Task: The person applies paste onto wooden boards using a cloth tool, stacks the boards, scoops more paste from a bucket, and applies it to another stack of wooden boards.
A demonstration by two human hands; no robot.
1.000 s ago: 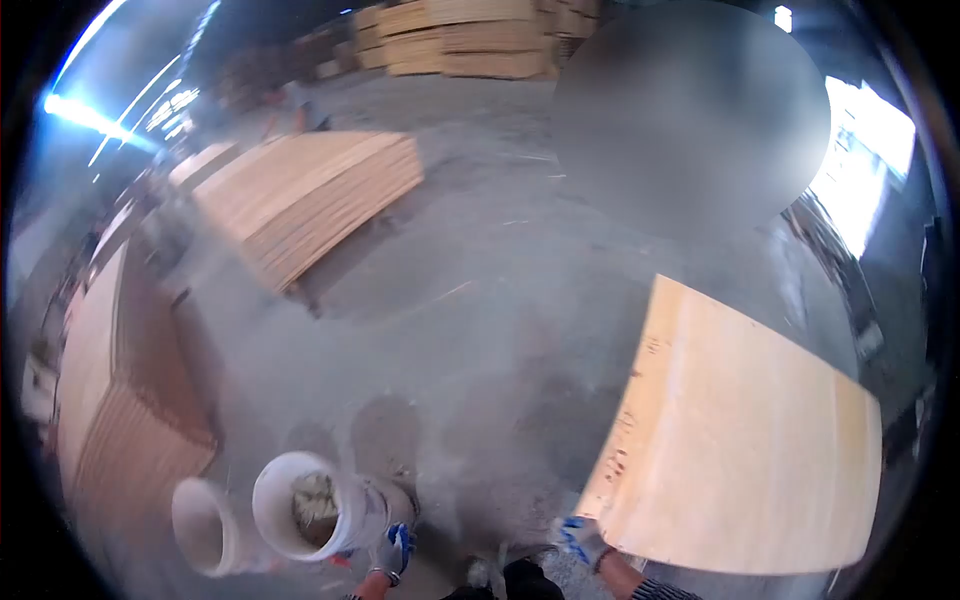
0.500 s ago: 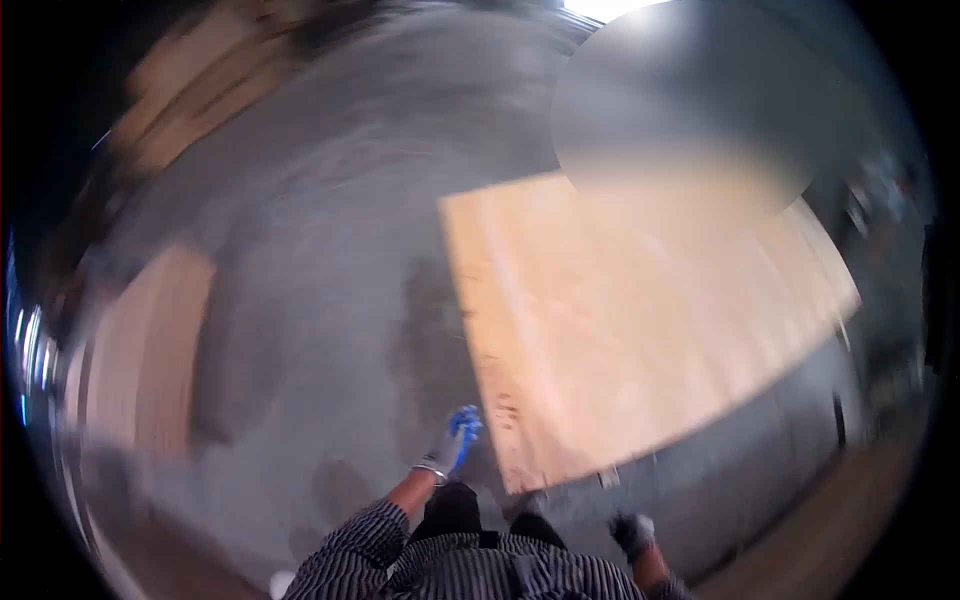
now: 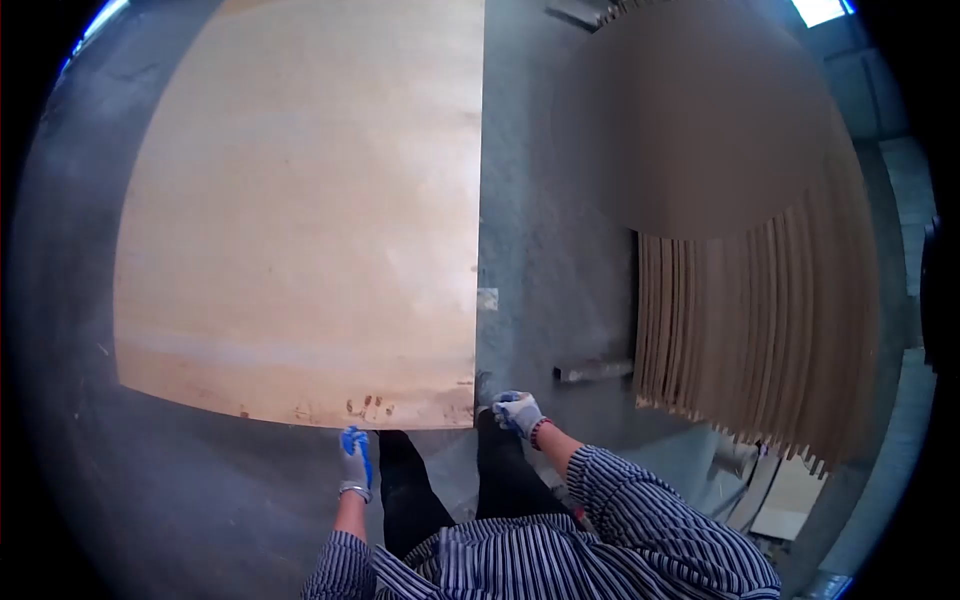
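Note:
A large pale plywood sheet (image 3: 300, 220) lies flat ahead of me, with dark smudges along its near edge. My left hand (image 3: 355, 462), in a white and blue work glove, is just below that edge. Its fingers point toward the wood, loosely bent and somewhat apart; no hold on the sheet is visible. Just right of the sheet's near right corner is my right hand (image 3: 517, 412), also gloved. Its fingers are curled closed, and whatever they may hold is hidden. A small gap shows between this hand and the wood.
A tall stack of brown boards (image 3: 750, 330) stands at the right, its layered edges uneven. A dark metal bar (image 3: 595, 371) juts from beneath it over the grey floor (image 3: 540, 290). A blurred disc covers the upper right.
My view has turned to the right, so the plywood sheet now appears left and closer. My right hand has come forward beside its corner; the left is near its front edge.

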